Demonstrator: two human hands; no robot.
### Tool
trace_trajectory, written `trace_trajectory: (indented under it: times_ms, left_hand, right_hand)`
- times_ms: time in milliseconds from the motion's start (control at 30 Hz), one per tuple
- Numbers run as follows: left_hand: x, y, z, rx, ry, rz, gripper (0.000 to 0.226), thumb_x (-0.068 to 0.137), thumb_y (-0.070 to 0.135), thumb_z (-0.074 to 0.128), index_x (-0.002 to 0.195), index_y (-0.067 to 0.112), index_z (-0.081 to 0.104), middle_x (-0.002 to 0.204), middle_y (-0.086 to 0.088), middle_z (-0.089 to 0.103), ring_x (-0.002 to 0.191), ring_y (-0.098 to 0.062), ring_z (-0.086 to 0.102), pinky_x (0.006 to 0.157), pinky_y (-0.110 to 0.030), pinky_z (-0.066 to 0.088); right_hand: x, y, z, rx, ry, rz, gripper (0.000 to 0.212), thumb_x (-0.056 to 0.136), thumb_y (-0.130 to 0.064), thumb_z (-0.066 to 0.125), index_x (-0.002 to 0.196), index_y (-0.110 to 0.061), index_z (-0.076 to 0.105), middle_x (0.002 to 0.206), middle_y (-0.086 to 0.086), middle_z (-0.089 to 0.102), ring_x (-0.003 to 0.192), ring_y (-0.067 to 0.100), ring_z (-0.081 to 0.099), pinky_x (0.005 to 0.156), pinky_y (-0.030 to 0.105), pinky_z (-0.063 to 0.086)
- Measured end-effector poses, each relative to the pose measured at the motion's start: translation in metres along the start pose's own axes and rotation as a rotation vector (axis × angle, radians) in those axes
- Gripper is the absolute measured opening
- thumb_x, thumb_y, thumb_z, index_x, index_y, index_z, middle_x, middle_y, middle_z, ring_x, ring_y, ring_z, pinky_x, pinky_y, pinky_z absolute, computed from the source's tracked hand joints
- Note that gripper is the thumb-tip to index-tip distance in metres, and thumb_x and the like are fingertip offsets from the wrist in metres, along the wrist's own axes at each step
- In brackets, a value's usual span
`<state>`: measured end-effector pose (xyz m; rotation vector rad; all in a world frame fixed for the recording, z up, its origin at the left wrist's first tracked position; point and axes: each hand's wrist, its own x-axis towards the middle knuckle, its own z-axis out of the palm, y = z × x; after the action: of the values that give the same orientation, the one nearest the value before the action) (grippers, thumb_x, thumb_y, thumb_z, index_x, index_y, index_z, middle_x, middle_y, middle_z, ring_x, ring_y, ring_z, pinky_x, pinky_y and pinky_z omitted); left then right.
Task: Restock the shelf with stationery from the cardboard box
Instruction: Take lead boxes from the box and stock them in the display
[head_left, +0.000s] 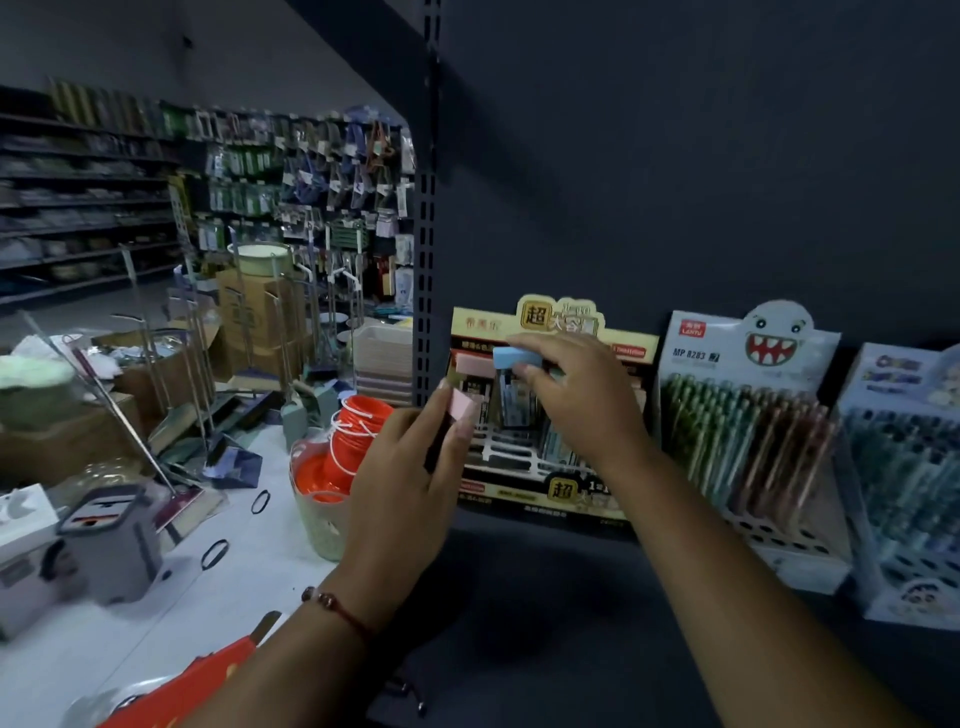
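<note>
On the dark shelf (545, 597) stands a gold-and-black display box (550, 488) with a white slotted rack holding a few pens. My right hand (576, 400) pinches a blue-topped pen (511, 358) over the rack's back rows. My left hand (405, 473) grips a pink-topped pen (462, 408) just left of the box, its dark barrel pointing down. Another pink-topped pen (475, 364) stands in the box's back left corner. The cardboard box with the stock is not in view.
To the right on the shelf stand a monster-face pen display (753, 415) and a blue cartoon display (904, 467). A slotted upright post (425, 234) bounds the shelf's left side. Below left, orange buckets (353, 431), mops and cartons crowd the floor.
</note>
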<state>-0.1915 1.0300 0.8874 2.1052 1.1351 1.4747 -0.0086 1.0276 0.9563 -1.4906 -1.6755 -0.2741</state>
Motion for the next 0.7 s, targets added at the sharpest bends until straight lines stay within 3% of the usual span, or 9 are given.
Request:
trace_trajectory:
  times_ms: [200,333,400,533,700]
  left_hand:
    - [-0.001,-0.002,0.004,0.036,-0.005,0.01,0.054,0.097,0.052,0.044,0.147,0.032,0.043,0.115,0.014,0.053,0.093,0.004,0.046,0.068,-0.008,0.037]
    - [-0.002,0.0,0.004,0.051,0.003,0.007,0.053,0.096,0.051,0.045,0.146,0.031,0.046,0.111,0.017,0.051,0.09,0.014,0.043,0.065,-0.003,0.037]
    - [-0.002,0.0,0.004,0.055,-0.002,0.009,0.053,0.096,0.051,0.045,0.145,0.032,0.046,0.111,0.015,0.054,0.09,0.012,0.045,0.065,-0.003,0.037]
    - [-0.002,-0.002,0.005,0.049,-0.017,0.015,0.053,0.096,0.052,0.045,0.145,0.032,0.046,0.113,0.013,0.056,0.092,0.001,0.049,0.066,-0.007,0.036]
    - [-0.003,-0.001,0.005,0.035,-0.041,0.013,0.058,0.093,0.059,0.039,0.144,0.034,0.046,0.108,0.015,0.054,0.087,0.007,0.049,0.065,-0.008,0.036]
  right_hand:
    - [-0.007,0.007,0.001,0.021,-0.008,0.05,0.031,0.095,-0.025,0.062,0.125,-0.025,0.065,0.121,-0.008,0.067,0.114,0.01,0.055,0.1,0.033,0.041]
    - [-0.009,0.006,0.002,0.061,-0.028,0.049,0.03,0.094,-0.025,0.062,0.124,-0.024,0.066,0.119,-0.008,0.068,0.111,0.01,0.056,0.098,0.036,0.046]
    - [-0.01,0.005,0.002,0.051,-0.033,0.047,0.031,0.094,-0.025,0.062,0.125,-0.024,0.066,0.12,-0.007,0.068,0.112,0.01,0.056,0.098,0.033,0.044]
    - [-0.013,0.004,0.003,0.016,0.017,0.073,0.032,0.095,-0.026,0.061,0.127,-0.025,0.063,0.117,-0.007,0.066,0.11,0.013,0.055,0.096,0.035,0.044]
    - [-0.011,0.005,0.005,0.013,0.065,0.111,0.026,0.093,-0.027,0.063,0.119,-0.024,0.064,0.112,-0.01,0.063,0.11,0.011,0.051,0.093,0.031,0.041]
